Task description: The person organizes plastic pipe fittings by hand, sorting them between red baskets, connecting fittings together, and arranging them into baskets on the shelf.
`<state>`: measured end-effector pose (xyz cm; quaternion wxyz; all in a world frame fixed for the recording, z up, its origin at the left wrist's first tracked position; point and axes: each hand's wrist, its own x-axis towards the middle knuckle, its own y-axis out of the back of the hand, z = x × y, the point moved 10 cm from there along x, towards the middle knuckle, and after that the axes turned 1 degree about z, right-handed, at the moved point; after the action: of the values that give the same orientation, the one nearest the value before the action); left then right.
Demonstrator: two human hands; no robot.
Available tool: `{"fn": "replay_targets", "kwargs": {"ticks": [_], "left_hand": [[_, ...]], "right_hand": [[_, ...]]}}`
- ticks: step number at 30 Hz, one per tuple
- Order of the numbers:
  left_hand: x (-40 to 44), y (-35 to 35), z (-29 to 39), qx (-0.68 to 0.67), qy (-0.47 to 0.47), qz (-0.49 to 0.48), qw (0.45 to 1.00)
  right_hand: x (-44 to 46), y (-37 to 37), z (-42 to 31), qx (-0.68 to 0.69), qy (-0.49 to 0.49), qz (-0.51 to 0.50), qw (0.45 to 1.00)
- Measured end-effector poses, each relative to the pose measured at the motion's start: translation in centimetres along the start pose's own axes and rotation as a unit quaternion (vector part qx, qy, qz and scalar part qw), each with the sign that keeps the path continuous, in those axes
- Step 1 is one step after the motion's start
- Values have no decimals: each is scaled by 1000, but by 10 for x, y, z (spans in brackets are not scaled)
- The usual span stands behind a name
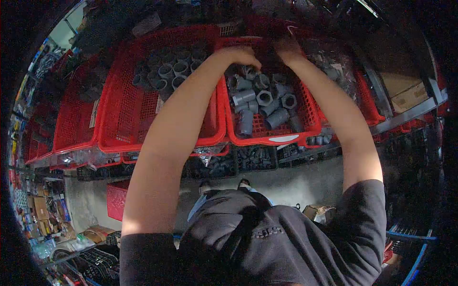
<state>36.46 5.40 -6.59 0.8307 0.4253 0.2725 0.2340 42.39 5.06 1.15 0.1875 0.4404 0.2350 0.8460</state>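
Both arms reach forward over a red plastic basket [273, 139] that holds several grey pipe fittings [265, 98]. My left hand [244, 57] is at the basket's far left part, its fingers curled down at a grey fitting [249, 72]; what lies between the fingertips is too dark to make out. Farther right, my right hand [287, 47] reaches to the dark back of the same basket, with its fingers lost in shadow.
A second red basket [162, 143] with upright grey fittings [166, 71] stands to the left. On the right are a basket with plastic bags [334, 57] and a cardboard box [409, 97]. Below are black crates [255, 158] and a red bin [116, 200].
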Motion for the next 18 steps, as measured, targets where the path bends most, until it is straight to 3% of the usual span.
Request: {"fn": "replay_targets", "kwargs": {"ticks": [2,3,5,9,11,12,14,18], "left_hand": [[0,15,-8,-14,24,92,995],[2,16,-11,-13,24,94,995],[1,38,-2,-42,-58,199,977],[-9,57,9,-113,-128,269,948],[-34,76,16,-36,-101,397,912],[-39,75,21,-36,-101,397,911],[-61,80,43,101,-105,456,878],[-75,83,59,78,-127,445,883]], "right_hand": [[2,-8,2,76,-53,-163,982],[4,-9,3,75,-52,-161,983],[11,7,5,138,-42,-50,988],[19,8,15,244,-94,-85,962],[18,-7,28,481,-188,-102,851],[19,-8,30,480,-187,-102,851],[23,-12,19,606,-135,-124,774],[17,-1,14,660,-154,-135,723]]}}
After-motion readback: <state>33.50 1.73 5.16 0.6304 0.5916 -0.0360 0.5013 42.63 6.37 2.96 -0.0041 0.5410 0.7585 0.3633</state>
